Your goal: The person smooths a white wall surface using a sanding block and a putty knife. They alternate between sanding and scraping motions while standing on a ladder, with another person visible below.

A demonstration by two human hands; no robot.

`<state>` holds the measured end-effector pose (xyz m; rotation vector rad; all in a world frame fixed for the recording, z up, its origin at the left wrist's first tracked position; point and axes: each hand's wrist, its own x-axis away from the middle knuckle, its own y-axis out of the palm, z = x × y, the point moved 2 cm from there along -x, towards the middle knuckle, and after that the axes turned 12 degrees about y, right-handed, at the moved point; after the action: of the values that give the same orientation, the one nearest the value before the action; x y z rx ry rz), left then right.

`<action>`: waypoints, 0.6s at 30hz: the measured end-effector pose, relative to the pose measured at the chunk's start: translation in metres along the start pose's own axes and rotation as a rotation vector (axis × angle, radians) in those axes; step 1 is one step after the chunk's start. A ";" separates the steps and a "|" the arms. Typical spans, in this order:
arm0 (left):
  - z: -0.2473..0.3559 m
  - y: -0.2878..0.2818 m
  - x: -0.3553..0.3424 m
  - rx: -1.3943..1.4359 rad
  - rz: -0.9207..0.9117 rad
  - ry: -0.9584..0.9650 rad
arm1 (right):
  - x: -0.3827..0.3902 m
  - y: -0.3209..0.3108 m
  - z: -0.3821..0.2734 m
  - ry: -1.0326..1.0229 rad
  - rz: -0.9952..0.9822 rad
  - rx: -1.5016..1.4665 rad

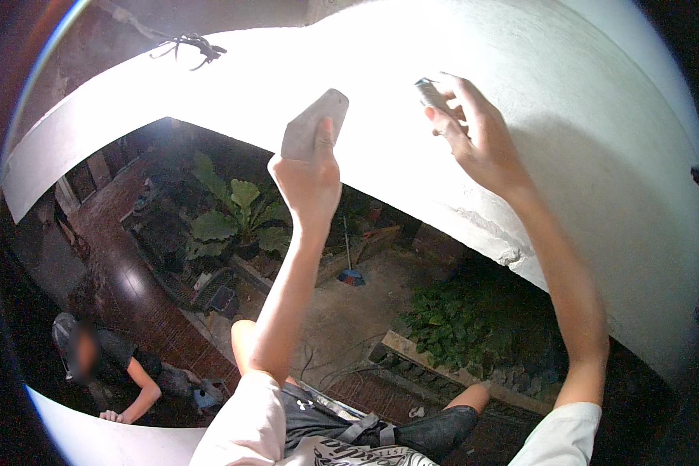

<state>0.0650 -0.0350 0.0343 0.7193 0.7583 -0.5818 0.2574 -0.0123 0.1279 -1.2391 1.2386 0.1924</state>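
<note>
My left hand grips a flat grey plate-like tool, its thumb lying along the face, held up in front of a brightly lit white curved surface. My right hand, to the right, has its fingers curled around a small metallic object, too small to identify. A chipped, cracked patch runs along the lower edge of the white surface.
A bundle of dark cable lies at upper left. Far below are leafy plants, a broom, a curved brown tiled area and a paved floor. A co-worker in dark clothing is at lower left by a white curved edge.
</note>
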 end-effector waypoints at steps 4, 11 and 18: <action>0.014 0.012 0.016 0.143 -0.035 -0.059 | -0.002 0.028 -0.007 0.132 -0.113 -0.441; 0.004 0.009 0.019 0.102 0.042 -0.120 | 0.009 0.041 -0.014 0.106 0.134 -0.180; -0.015 -0.021 0.022 0.099 0.100 -0.103 | 0.033 0.031 -0.017 0.167 -0.173 -0.069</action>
<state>0.0573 -0.0412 0.0022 0.8077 0.5983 -0.5637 0.2390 -0.0296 0.0867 -1.4380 1.2677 0.0049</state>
